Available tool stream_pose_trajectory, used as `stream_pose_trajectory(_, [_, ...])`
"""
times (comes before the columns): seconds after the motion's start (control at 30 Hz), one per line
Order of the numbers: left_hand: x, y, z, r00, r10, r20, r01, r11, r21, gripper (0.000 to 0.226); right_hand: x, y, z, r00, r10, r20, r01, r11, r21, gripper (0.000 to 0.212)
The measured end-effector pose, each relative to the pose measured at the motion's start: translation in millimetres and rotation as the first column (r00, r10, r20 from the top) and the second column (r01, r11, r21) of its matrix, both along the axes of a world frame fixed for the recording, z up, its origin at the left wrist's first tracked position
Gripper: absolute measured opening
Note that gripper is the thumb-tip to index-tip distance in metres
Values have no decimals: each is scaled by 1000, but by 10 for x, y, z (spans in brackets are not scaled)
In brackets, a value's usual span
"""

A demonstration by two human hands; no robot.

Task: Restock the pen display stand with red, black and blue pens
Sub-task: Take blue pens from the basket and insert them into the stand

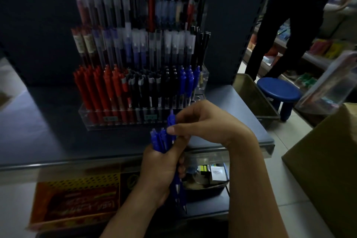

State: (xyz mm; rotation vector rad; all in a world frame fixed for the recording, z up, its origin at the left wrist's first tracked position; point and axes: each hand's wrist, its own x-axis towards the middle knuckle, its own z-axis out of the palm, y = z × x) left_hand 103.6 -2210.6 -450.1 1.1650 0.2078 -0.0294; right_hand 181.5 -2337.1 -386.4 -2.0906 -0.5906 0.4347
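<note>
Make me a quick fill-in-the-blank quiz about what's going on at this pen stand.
The left hand grips a bundle of pens coloured ____.
The right hand pinches just ____ pen raised above the bundle.
In the front row of the display stand, the ____ pens stand between the red pens and the blue pens.
Missing words: blue; one; black.

You are looking at a grey-blue shelf, which is carrying a clear tiered pen display stand at 12 o'clock, toward the back. Its front row is holding red pens at 11 o'clock, black pens at 12 and blue pens at 1. A pale, blurred shape is showing at the shelf's 9 o'clock edge.
</note>
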Motion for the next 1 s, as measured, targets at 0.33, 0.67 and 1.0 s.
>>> stream_pose_trajectory(0.33, [69, 73, 60, 996, 35, 77, -33, 999, -20, 24, -44, 115, 51, 997, -83, 12, 75, 947, 311, 18])
stream_pose_trajectory(0.67, [50, 53, -35, 999, 24, -29, -25, 999, -26, 42, 156, 56, 70, 563, -681, 468, 263, 685, 680, 17])
stream_pose_trajectory(1.0, [48, 34, -66, 999, -3, -33, 3, 1000, -2, 44, 256, 8, -71, 398, -714, 576, 369, 700, 612, 20])
